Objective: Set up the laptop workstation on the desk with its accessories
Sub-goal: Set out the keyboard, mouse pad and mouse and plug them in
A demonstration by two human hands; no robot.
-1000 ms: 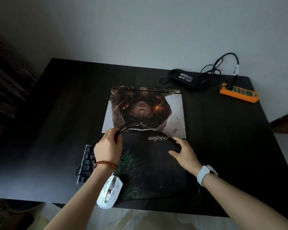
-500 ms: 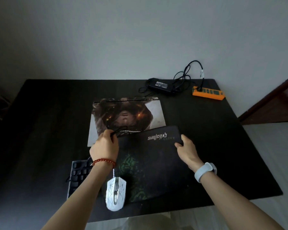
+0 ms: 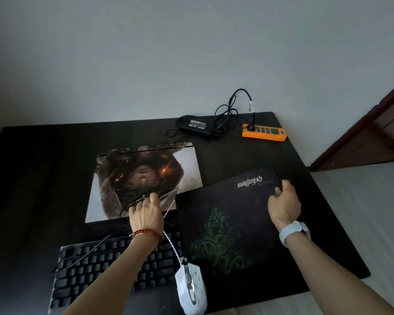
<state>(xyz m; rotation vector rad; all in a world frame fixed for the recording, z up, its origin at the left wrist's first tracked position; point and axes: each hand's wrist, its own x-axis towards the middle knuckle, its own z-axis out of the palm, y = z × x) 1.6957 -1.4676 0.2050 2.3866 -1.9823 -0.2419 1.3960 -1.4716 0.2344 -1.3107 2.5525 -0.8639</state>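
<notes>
right hand pinches the far right corner of the mouse pad, fingers curled over its edge, as i lay out my desk workstation. the pad lies flat on the right half of the desk, just right of the closed laptop and the keyboard, its left edge close against both. i judge it thin, soft and light, a cloth-topped sheet that will flop if lifted by one corner, so it is better dragged flat or taken by two corners; its underside likely grips the desk.

left hand rests at the laptop's near edge among the cables, fingers spread forward; whether i am holding a cord or only touching it i cannot tell. the braided cable runs near to the white mouse, which sits partly on the keyboard's right end at the desk's near edge, light and easy to knock off. the laptop i judge stiff and heavy, best taken by both sides.

far off, the power brick and its tangled lead sit beside the orange power strip. dim light swallows the desk's left side, my forearm covers part of the keyboard, and where the thin dark cord ends is lost.
</notes>
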